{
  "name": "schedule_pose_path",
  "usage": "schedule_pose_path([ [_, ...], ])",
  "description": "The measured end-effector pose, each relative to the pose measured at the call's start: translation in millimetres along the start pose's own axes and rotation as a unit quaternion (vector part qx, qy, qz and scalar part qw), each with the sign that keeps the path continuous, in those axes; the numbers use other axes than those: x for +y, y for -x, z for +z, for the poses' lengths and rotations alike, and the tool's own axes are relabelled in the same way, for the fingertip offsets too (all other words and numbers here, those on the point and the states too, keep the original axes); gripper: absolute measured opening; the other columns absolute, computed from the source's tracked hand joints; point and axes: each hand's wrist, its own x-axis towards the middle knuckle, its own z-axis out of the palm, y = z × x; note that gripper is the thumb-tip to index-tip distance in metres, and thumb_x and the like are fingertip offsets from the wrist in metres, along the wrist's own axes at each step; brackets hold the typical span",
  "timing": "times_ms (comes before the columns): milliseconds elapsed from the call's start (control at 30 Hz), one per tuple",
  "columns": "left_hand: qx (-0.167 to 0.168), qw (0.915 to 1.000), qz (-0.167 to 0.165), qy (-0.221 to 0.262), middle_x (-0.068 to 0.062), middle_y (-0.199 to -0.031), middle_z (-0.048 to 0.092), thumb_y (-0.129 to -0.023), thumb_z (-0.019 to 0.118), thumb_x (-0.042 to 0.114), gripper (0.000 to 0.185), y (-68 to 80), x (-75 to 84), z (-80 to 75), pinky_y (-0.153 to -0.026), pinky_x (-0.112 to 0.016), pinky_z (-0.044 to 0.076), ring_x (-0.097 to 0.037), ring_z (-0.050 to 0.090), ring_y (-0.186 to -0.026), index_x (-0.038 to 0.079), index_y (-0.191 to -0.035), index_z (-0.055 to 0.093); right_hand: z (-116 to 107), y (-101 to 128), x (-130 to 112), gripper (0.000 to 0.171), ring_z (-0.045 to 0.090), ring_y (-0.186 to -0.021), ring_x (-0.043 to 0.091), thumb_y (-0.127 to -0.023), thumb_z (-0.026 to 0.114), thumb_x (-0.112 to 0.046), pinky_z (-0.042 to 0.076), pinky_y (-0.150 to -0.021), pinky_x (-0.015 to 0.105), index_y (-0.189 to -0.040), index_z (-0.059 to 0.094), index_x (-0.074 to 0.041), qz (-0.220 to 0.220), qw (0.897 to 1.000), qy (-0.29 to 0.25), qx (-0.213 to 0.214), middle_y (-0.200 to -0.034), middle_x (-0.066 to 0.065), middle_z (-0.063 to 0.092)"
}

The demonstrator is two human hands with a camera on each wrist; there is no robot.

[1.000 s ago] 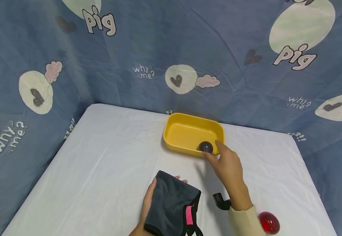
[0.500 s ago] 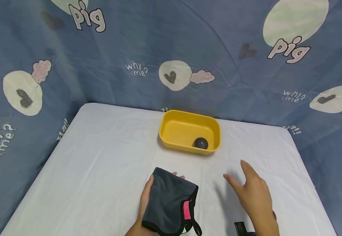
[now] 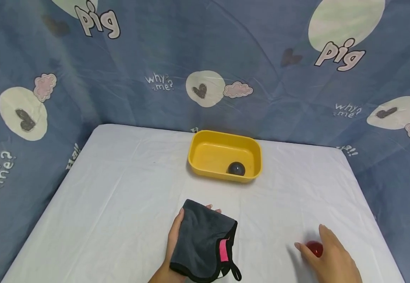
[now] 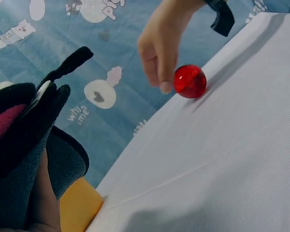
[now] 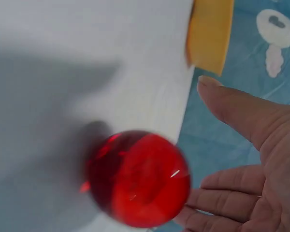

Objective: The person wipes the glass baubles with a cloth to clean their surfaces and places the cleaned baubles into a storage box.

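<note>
My left hand (image 3: 169,249) holds a folded dark grey cloth (image 3: 205,239) with black edging, a pink tab and a black hanging loop; the palm lies mostly hidden under it. At the lower right, my right hand (image 3: 336,261) is at a clear red ball (image 3: 314,248) on the white sheet. In the right wrist view, the thumb stands spread away from the red ball (image 5: 139,179), while the other fingers reach beside it. No finger is curled round the ball. In the yellow tray (image 3: 205,171) sits a dark, glossy ball (image 3: 236,168), by the near right corner.
The tray stands near the back edge of the table, which a white sheet (image 3: 130,204) covers. Behind the table hangs a blue printed curtain (image 3: 155,106). A black strap (image 4: 221,19) is on the right wrist.
My right hand has drawn back from the dark ball in the tray, moving right and nearer to the red ball. The left hand keeps holding the cloth; the view has shifted slightly.
</note>
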Motion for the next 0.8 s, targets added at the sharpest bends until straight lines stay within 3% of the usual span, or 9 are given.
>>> schedule_pose_path([
  [133,0.002,1.0000,0.001,0.005,-0.010,-0.162,0.041,-0.106,0.024,0.069,0.086,0.0,-0.7,1.2,-0.122,-0.038,0.029,-0.021,0.041,-0.147,0.009,-0.167,0.012,3,-1,11,0.113,0.050,-0.125,0.056,-0.085,0.076,-0.068,0.041,-0.104,0.069,-0.147,0.037,0.019,0.031,0.998,0.008,-0.055,-0.147,0.042,0.041],
  [300,0.004,0.9999,-0.004,0.011,-0.009,-0.161,0.042,-0.106,0.026,0.069,0.086,-0.6,-1.1,2.9,-0.122,-0.038,0.029,-0.022,0.041,-0.147,0.010,-0.167,0.012,11,0,17,0.109,0.050,-0.123,0.057,-0.084,0.081,-0.060,0.043,-0.100,0.069,-0.146,0.039,0.018,0.058,0.996,0.012,-0.073,-0.145,0.042,0.043],
  [567,0.010,0.9999,-0.008,0.002,-0.009,-0.163,0.040,-0.106,0.026,0.070,0.086,-0.9,0.3,3.4,-0.122,-0.038,0.030,-0.021,0.041,-0.147,0.011,-0.167,0.013,24,7,16,0.089,0.056,-0.118,0.058,-0.084,0.089,-0.037,0.048,-0.097,0.067,-0.141,0.046,0.017,0.062,0.998,0.005,-0.021,-0.137,0.041,0.051],
  [800,0.007,0.9998,-0.004,-0.018,-0.011,-0.169,0.030,-0.106,0.024,0.069,0.086,-1.9,2.8,3.5,-0.122,-0.039,0.030,-0.021,0.040,-0.148,0.010,-0.168,0.012,22,6,15,0.088,0.059,-0.112,0.056,-0.085,0.088,-0.040,0.048,-0.097,0.068,-0.137,0.049,0.020,0.072,0.997,0.002,-0.019,-0.130,0.042,0.055],
])
